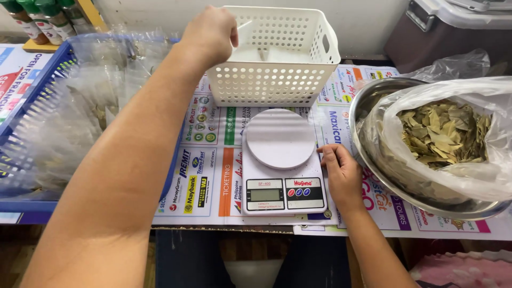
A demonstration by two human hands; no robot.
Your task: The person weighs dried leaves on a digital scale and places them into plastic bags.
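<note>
While level, scale (280, 160) beside right hand (341, 173)

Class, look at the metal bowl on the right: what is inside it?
Inside the metal bowl sits a clear plastic bag of dried leaves. The bag hides the bowl's bottom.

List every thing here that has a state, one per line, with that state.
Left hand: reaching into the white basket, fingers closed on something I cannot make out.
Right hand: resting flat beside the scale, touching its edge.
White basket: upright; contents unclear.
Kitchen scale: platform bare; display too small to tell.
Clear bag: open, holding dried leaves, sitting in the metal bowl.
Blue crate: filled with small clear packets.
</note>
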